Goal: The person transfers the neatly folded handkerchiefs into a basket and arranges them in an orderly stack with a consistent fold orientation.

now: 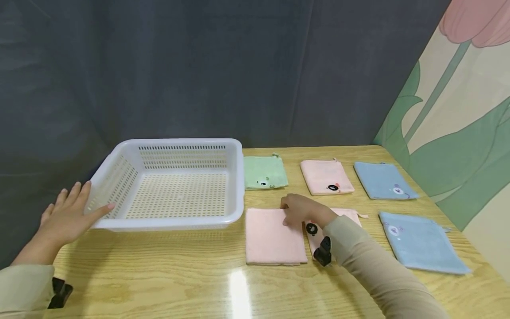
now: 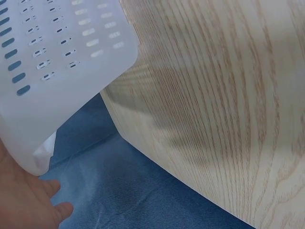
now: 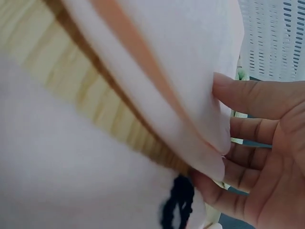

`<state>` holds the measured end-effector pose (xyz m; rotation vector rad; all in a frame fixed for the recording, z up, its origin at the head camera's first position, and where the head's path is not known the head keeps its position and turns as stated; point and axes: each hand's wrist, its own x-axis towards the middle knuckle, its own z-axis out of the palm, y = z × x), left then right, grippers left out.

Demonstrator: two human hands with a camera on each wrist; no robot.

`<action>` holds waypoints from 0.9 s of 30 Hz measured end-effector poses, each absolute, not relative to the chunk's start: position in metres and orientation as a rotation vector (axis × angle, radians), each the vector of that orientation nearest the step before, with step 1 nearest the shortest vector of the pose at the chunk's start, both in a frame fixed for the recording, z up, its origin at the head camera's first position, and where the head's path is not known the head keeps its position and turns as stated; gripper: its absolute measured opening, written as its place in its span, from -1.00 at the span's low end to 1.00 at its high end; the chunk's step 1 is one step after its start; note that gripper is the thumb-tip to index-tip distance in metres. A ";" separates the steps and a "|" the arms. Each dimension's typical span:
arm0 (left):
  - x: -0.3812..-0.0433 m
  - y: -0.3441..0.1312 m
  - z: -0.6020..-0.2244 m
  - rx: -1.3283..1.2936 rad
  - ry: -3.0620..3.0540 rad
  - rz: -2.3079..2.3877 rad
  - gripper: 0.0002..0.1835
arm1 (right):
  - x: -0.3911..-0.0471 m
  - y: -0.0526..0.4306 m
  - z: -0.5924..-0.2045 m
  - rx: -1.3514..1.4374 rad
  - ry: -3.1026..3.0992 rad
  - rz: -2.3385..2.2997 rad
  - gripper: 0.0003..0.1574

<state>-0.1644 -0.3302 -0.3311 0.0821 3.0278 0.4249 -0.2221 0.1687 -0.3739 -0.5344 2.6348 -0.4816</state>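
In the head view my left hand (image 1: 67, 216) lies on the left rim of a white plastic basket (image 1: 240, 190), fingers straight and thumb over the front corner. The left wrist view shows its fingertips past the basket's edge (image 2: 71, 90). My right hand (image 1: 302, 209) is at the upper right corner of a folded plain pink towel (image 1: 272, 241). Seen from the right wrist, the thumb presses on top of this towel (image 3: 186, 62) and the fingers are beneath its edge. Partly hidden under the right forearm lies another pink towel (image 1: 314, 239) with a dark embroidered patch.
Behind lie a green towel (image 1: 263, 173), a pink towel (image 1: 324, 175) and a blue towel (image 1: 382, 179). Another blue towel (image 1: 424, 243) is at the right. A dark curtain (image 1: 199, 66) hangs behind the wooden table (image 1: 159, 274); a flower-painted wall (image 1: 458, 133) borders its right side.
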 end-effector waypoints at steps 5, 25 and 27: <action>-0.165 -0.332 -0.332 0.084 3.044 0.422 -0.01 | -0.224 0.169 -0.372 -0.527 2.604 -0.513 -0.56; -0.166 -0.331 -0.338 0.080 3.057 0.498 -0.03 | -0.221 0.168 -0.377 -0.459 2.590 -0.574 -0.70; -0.166 -0.330 -0.339 0.080 3.059 0.499 -0.03 | -0.220 0.168 -0.378 -0.442 2.595 -0.601 -0.70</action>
